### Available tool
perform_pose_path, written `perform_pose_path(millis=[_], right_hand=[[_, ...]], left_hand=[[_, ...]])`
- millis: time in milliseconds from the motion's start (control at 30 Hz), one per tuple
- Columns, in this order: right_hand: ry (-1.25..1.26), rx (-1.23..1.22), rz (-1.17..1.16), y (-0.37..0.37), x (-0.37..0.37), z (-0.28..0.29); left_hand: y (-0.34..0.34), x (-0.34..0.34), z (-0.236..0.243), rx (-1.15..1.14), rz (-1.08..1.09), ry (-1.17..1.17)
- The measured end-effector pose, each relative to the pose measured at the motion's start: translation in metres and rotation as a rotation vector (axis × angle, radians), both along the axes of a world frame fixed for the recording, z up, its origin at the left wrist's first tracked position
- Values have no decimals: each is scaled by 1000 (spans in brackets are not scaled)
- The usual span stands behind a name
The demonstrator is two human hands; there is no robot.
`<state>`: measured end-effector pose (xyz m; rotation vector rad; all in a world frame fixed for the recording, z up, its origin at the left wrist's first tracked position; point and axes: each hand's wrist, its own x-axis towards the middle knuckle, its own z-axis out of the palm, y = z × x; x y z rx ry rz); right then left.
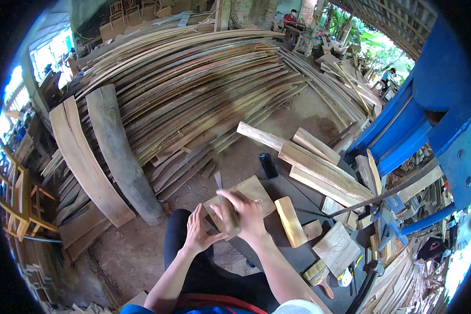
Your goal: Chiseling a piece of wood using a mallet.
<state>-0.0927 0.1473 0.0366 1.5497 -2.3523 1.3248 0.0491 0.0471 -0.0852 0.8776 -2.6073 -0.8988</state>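
A square wooden board lies on the dark work surface in front of me. My right hand is closed around the thick wooden handle of a knife-like tool, whose narrow pale blade points away from me above the board's far left edge. Its exact kind is unclear. At the board's near left corner is my left hand, fingers stretched out, its thumb reaching toward the board. Whether the left fingers press on the wood cannot be made out. A yellowish wood block lies just right of the board.
To the right lie a board with a drawn outline, a flat brush and a tape measure. A black object lies beyond the board. Cut planks reach toward a blue machine. Stacked long boards fill the background.
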Motion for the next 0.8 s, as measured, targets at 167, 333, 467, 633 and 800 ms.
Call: perform_pose_path(millis=[167, 333, 467, 633, 800], right_hand=[[-128, -117, -39, 57, 13, -4], [-236, -234, -145, 100, 17, -1], [-479, -282, -409, 153, 13, -13], [-278, -249, -455, 189, 14, -22], [-177, -206, -434, 208, 19, -51]], left_hand=[[-10, 1, 6, 84, -30, 205], [-3, -2, 46, -264, -158, 214], [33, -16, 67, -274, -390, 157], [65, -33, 58, -311, -485, 179], [81, -49, 64, -240, -454, 74]])
